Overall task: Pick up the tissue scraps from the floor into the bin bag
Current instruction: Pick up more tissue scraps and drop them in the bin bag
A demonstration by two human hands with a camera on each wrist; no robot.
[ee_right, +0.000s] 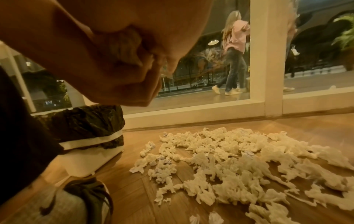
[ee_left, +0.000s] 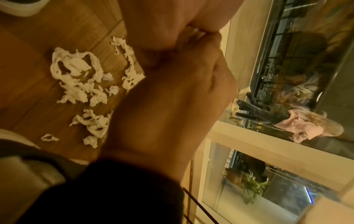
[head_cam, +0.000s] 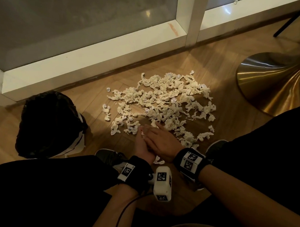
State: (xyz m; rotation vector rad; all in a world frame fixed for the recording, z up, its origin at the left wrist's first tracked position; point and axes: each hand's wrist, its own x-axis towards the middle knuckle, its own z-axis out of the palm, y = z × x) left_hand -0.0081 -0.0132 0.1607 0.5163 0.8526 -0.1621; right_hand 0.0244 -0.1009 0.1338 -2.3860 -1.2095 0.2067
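A wide pile of white tissue scraps [head_cam: 166, 101] [ee_right: 229, 159] [ee_left: 80, 84] lies on the wooden floor in front of me. The black bin bag [head_cam: 49, 123] [ee_right: 86, 121] lines a white bin to the left of the pile. My left hand [head_cam: 141, 145] [ee_left: 172, 98] and right hand [head_cam: 160, 140] [ee_right: 67, 37] are cupped together at the pile's near edge, the right lying over the left. A wad of scraps [ee_right: 124, 45] is held between them, and a bit of it peeks out by the fingertips [head_cam: 143, 133].
A white window frame [head_cam: 89, 61] runs along the floor behind the pile and the bin. A brass table base [head_cam: 273, 83] stands at the right, a dark chair leg [head_cam: 287, 22] behind it. My shoes [head_cam: 109, 156] [head_cam: 216, 146] flank the hands.
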